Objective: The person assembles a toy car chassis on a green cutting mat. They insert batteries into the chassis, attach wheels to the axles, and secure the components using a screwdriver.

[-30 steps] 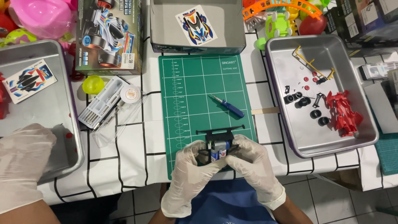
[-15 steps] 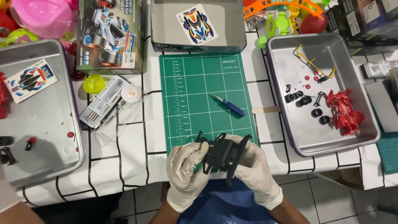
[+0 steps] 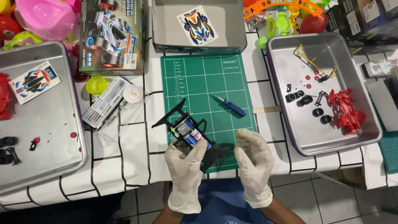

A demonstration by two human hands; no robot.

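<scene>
White gloves: both hands wear them, at the near edge of the green mat [image 3: 205, 97].
Left hand [image 3: 185, 166]: fingers clamped on the near end of the black chassis [image 3: 188, 135], thumb up along its side.
Chassis: tilted, its far end pointing up-left over the mat's left edge; batteries with blue and red wrap sit in its middle.
Right hand [image 3: 253, 155]: just right of the chassis, not touching it; fingers curled together over the mat's near right corner. Whether they pinch some small part I cannot tell.
Screwdriver [image 3: 229, 105]: blue handle, lies aslant on the mat, beyond the right hand and apart from it.
Stick [image 3: 267, 109]: pale wood, lies off the mat's right edge, touching the right tray.
Right tray [image 3: 331, 137]: metal, right of the mat; holds a red body shell [image 3: 346, 111], black tyres [image 3: 306, 100], small red wheels and a yellow part.
Tool case [image 3: 105, 103]: clear, left of the mat, with a round white tub [image 3: 132, 94] on it.
Yellow ball [image 3: 96, 85]: left of the case.
Left tray [image 3: 45, 124]: metal, far left of the mat; holds a sticker sheet [image 3: 35, 81] and small black and red parts.
Grey box [image 3: 199, 25]: open, just beyond the mat, a car sticker [image 3: 197, 25] inside.
Kit box [image 3: 112, 35]: beyond the mat's left corner.
</scene>
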